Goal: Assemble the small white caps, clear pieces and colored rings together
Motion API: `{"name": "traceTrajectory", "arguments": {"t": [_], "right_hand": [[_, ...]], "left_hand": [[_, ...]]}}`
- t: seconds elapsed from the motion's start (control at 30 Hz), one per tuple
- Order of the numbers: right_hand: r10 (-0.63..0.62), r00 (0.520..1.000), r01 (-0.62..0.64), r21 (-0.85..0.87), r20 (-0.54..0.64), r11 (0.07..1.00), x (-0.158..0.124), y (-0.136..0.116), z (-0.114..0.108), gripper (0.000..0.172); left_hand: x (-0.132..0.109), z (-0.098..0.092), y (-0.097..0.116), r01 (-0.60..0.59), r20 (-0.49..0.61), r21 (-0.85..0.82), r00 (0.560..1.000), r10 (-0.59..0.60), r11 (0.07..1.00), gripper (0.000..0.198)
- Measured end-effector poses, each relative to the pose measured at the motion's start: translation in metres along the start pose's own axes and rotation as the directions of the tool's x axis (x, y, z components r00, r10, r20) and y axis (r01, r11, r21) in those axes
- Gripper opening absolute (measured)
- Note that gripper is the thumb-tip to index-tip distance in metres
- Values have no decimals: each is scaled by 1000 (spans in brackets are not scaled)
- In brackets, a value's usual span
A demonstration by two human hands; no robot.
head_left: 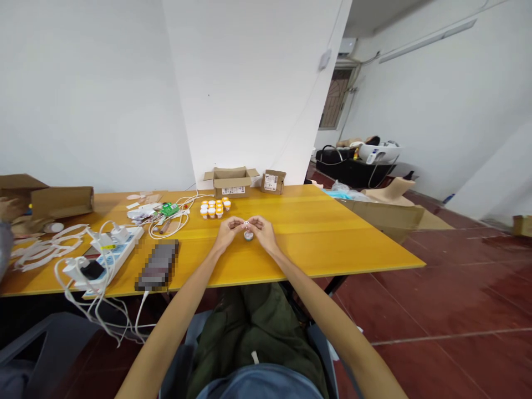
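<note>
Both hands meet over the table in front of me. My left hand (229,230) is closed, its fingertips pinching one side of a small white piece (246,224). My right hand (262,229) pinches the other side of it. The piece is too small to name, and my fingers partly cover it. Just below my fingertips, a small round container (248,235) with a greyish top rests on the table. Behind my left hand stands a cluster of several small orange jars (212,211) with white lids.
An open cardboard box (231,184) and a smaller box (273,182) stand by the wall. To the left lie a phone (158,266), a power strip (118,255) with plugs, tangled white cables (183,219) and white strips (54,246). Another person's hand (7,209) is at far left.
</note>
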State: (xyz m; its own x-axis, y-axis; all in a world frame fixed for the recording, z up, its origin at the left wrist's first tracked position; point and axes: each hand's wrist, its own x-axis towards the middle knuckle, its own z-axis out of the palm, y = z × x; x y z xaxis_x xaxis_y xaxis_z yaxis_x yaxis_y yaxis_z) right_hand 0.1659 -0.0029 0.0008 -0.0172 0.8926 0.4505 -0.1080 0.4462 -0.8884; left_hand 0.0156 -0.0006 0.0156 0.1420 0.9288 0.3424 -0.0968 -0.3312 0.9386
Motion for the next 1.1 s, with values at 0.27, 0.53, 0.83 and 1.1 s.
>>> {"name": "traceTrajectory", "arguments": {"t": [0.27,0.53,0.83,1.1], "right_hand": [[-55,998,57,-89,21,994,-2,-10,-1,17],[-47,999,46,-29,-15,999,-1,-8,1,20],[4,1000,-5,19,5,1000,-2,-8,2,30],[-4,1000,4,-24,14,1000,0,-2,1,27]], "left_hand": [[-1,1,1,-22,-24,10,999,22,1000,22],[-1,1,-2,-66,-47,78,997,69,995,20],[0,-5,-12,-155,-37,199,986,166,968,19],[-1,-7,-11,-155,-20,189,987,162,970,17]]}}
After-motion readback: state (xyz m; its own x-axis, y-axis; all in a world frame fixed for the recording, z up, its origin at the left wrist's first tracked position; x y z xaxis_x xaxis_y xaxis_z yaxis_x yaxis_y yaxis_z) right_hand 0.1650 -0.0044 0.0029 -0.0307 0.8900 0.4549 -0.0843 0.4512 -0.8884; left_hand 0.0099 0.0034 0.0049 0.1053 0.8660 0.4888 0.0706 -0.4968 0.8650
